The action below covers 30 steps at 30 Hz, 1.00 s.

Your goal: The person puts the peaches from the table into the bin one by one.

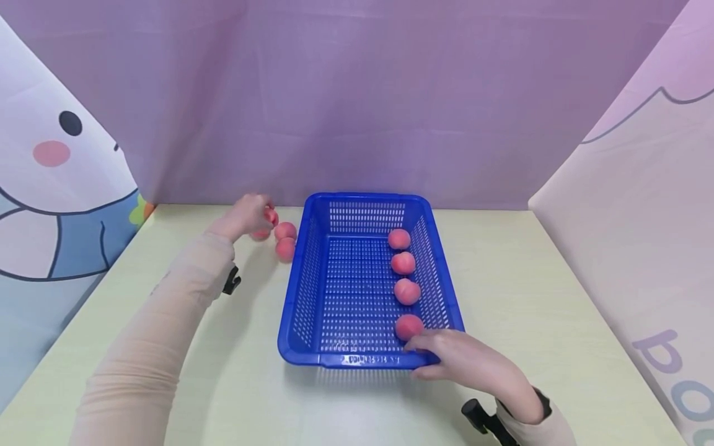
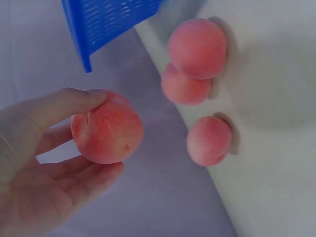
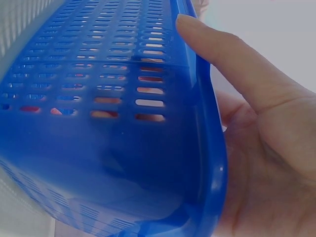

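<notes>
My left hand (image 1: pixel 245 217) pinches a pink-red peach (image 2: pixel 111 129) between thumb and fingers, left of the blue basket's far part. In the left wrist view this peach is raised off the table. Close by on the table lie three more peaches, one of them (image 1: pixel 285 249) near the basket's left side. My right hand (image 1: pixel 465 362) grips the near right corner of the blue plastic basket (image 1: pixel 301 358); its thumb (image 3: pixel 222 52) lies along the outside, and its fingers reach over the rim. Inside the basket, several peaches stand in a row along the right wall, the nearest peach (image 1: pixel 409 326) beside my right fingers.
The pale table (image 1: pixel 502 279) extends on both sides of the basket. A purple cloth backdrop (image 1: pixel 357 105) rises behind its far edge. Printed panels stand at left and right, the left panel (image 1: pixel 67 204) showing a cartoon figure.
</notes>
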Each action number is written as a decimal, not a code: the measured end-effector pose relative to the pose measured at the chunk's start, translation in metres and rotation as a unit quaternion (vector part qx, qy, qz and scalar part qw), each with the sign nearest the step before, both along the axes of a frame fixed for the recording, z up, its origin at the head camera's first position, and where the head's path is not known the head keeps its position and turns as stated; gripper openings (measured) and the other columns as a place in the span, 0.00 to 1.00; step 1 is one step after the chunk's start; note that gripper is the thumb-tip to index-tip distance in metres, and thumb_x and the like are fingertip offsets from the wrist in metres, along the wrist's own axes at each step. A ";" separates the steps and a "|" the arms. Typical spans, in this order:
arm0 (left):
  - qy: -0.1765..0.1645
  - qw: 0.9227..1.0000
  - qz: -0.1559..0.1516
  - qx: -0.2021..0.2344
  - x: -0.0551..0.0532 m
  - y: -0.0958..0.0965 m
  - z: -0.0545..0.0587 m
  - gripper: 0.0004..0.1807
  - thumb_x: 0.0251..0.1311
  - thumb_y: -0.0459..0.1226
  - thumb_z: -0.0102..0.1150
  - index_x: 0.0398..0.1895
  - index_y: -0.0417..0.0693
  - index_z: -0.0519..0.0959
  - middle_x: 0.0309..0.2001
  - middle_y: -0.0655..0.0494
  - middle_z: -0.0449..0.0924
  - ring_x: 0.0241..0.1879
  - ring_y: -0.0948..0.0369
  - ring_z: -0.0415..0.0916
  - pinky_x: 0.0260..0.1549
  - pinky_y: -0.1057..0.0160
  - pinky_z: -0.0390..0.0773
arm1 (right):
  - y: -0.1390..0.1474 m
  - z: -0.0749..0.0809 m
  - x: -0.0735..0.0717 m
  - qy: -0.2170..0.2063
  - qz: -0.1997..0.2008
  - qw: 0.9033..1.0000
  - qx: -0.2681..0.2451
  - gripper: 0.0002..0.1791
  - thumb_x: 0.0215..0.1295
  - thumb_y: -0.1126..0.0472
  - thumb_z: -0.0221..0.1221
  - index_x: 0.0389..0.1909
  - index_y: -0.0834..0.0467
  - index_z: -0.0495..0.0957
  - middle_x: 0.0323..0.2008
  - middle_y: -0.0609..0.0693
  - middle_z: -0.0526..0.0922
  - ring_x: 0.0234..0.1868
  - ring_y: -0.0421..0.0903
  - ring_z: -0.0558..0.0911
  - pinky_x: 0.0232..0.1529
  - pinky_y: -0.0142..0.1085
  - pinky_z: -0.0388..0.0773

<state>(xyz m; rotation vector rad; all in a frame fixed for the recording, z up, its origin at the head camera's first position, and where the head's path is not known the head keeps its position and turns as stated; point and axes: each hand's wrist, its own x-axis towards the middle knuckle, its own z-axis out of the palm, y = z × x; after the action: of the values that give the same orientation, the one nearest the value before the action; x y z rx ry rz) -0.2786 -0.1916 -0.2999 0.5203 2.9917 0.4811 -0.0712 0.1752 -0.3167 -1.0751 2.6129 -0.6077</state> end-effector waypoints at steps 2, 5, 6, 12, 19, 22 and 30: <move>0.001 1.000 0.000 0.002 -0.001 0.001 0.003 0.18 0.39 0.29 0.56 0.38 0.30 0.71 0.35 0.38 0.73 0.40 0.44 0.68 0.42 0.50 0.68 | 0.000 0.001 0.000 0.001 0.001 1.000 -0.001 0.16 0.52 0.50 0.60 0.39 0.55 0.78 0.34 0.42 0.79 0.32 0.32 0.73 0.36 0.30 0.74; -0.002 1.000 -0.001 0.011 0.000 0.004 0.010 0.17 0.40 0.29 0.56 0.38 0.31 0.71 0.35 0.39 0.73 0.40 0.45 0.68 0.42 0.50 0.68 | 0.000 0.001 0.001 0.005 0.002 1.000 0.000 0.16 0.52 0.51 0.60 0.39 0.55 0.78 0.34 0.41 0.79 0.32 0.32 0.73 0.36 0.30 0.74; -0.006 1.000 0.000 0.016 0.000 0.005 0.013 0.17 0.41 0.29 0.57 0.38 0.31 0.71 0.35 0.39 0.73 0.39 0.46 0.68 0.42 0.50 0.69 | 0.000 0.001 0.001 0.007 0.002 1.000 0.000 0.15 0.52 0.52 0.60 0.39 0.55 0.78 0.34 0.41 0.79 0.32 0.32 0.73 0.36 0.30 0.74; -0.019 0.999 -0.002 0.027 0.000 0.009 0.025 0.18 0.42 0.30 0.56 0.40 0.31 0.71 0.38 0.38 0.73 0.40 0.46 0.69 0.43 0.51 0.69 | 0.000 0.001 0.001 0.008 0.003 1.000 0.002 0.16 0.52 0.50 0.59 0.39 0.55 0.78 0.33 0.41 0.79 0.32 0.32 0.73 0.36 0.30 0.73; -0.020 0.999 -0.020 0.040 -0.001 0.023 0.035 0.17 0.43 0.29 0.55 0.40 0.33 0.71 0.36 0.41 0.75 0.35 0.51 0.74 0.39 0.55 0.72 | 0.000 0.000 0.002 -0.002 0.002 1.000 0.002 0.16 0.51 0.52 0.61 0.39 0.55 0.78 0.34 0.41 0.79 0.31 0.32 0.73 0.35 0.30 0.73; -0.012 0.999 -0.030 0.037 0.000 0.033 0.041 0.18 0.42 0.29 0.55 0.40 0.33 0.71 0.37 0.42 0.75 0.36 0.51 0.73 0.39 0.56 0.72 | 0.000 0.001 0.002 -0.001 0.002 1.000 0.003 0.16 0.51 0.52 0.61 0.39 0.55 0.78 0.34 0.41 0.79 0.32 0.32 0.73 0.35 0.30 0.73; -0.007 0.999 -0.043 0.029 -0.001 0.061 0.048 0.17 0.43 0.30 0.55 0.40 0.35 0.72 0.35 0.44 0.74 0.34 0.52 0.71 0.35 0.58 0.69 | 0.000 0.000 0.002 -0.001 0.004 1.000 0.001 0.15 0.51 0.52 0.61 0.39 0.55 0.77 0.33 0.41 0.78 0.32 0.32 0.73 0.35 0.30 0.73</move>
<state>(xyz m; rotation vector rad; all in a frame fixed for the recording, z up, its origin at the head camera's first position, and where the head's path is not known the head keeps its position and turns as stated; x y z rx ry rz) -0.2800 -0.1308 -0.2521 0.6457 2.9349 0.5642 -0.0693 0.1756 -0.3163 -1.0844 2.6050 -0.6049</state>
